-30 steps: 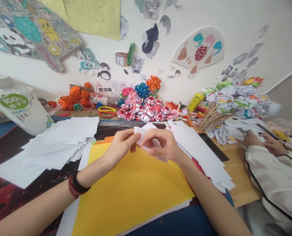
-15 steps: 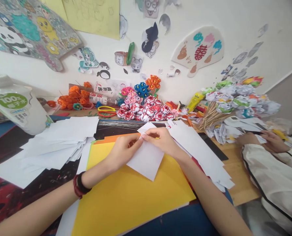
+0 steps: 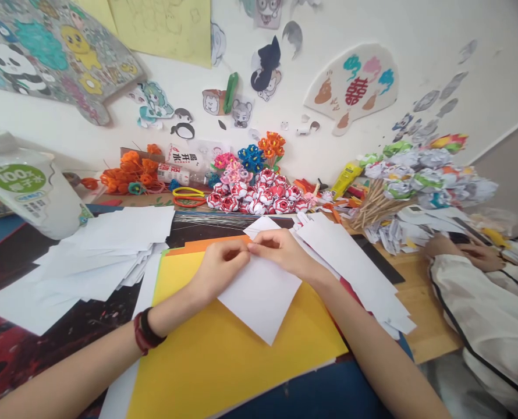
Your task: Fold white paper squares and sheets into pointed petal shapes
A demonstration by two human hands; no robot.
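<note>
A square sheet of white paper [image 3: 265, 299] lies turned corner-on above a yellow sheet [image 3: 224, 366], one corner pointing toward me. My left hand [image 3: 224, 262] pinches this square near its far part, thumb against fingers. Close beside it, fingertips almost meeting, my right hand [image 3: 276, 250] also pinches the paper. What the fingertips do to the edge between them is hidden. Beyond my right hand, a white paper corner [image 3: 261, 226] shows; whether it belongs to the same square I cannot tell. An orange sheet [image 3: 193, 247] peeks out past the yellow one.
Loose white sheets [image 3: 106, 250] spread at left by a white bottle [image 3: 32, 192]. More white paper [image 3: 350, 262] lies at right. Red-and-white paper flowers [image 3: 259, 195], thin wires [image 3: 198, 223] and stemmed paper flowers [image 3: 416, 174] line the wall. Another person's sleeve [image 3: 472, 302] is at far right.
More of the white square now shows below my hands; its near corner reaches closer to me. My hands stay close together, both still pinching. The other person's hands have shifted slightly.
</note>
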